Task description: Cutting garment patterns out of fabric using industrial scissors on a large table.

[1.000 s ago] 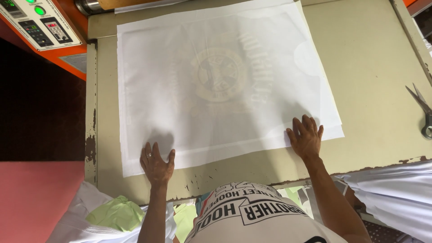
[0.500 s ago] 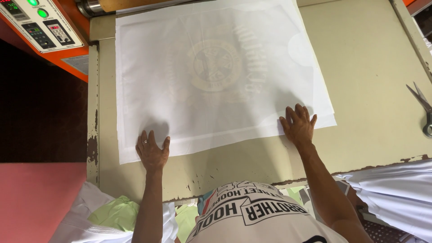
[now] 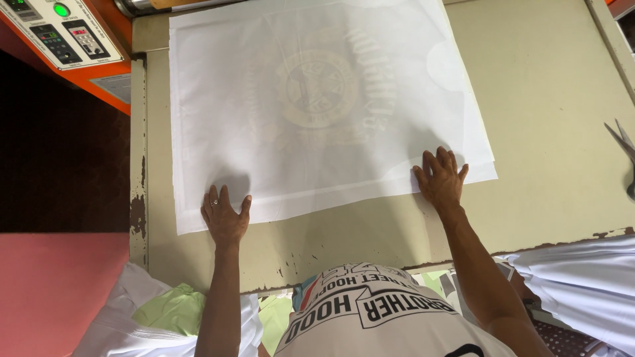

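While both hands pressed flat, fingers spread and gripping nothing, a large white sheet (image 3: 317, 112) lay across a worn beige table (image 3: 555, 132). The left hand (image 3: 225, 217) rested on the sheet's near-left corner, at about seven o'clock of the sheet. The right hand (image 3: 441, 178) rested on the near-right edge, at about five o'clock, well apart from the left. A faint round printed design (image 3: 319, 89) showed through the sheet near its middle.

The step in hand looked like smoothing and squaring the sheet over the print beneath. The next move would probably call for even, light pressure so the thin sheet did not wrinkle or skew.

Bare tabletop lay open at three o'clock, up to scissors (image 3: 625, 155) at the table's right edge. At nine o'clock the sheet nearly reached the chipped table edge. An orange control panel (image 3: 59, 33) sat at eleven o'clock.
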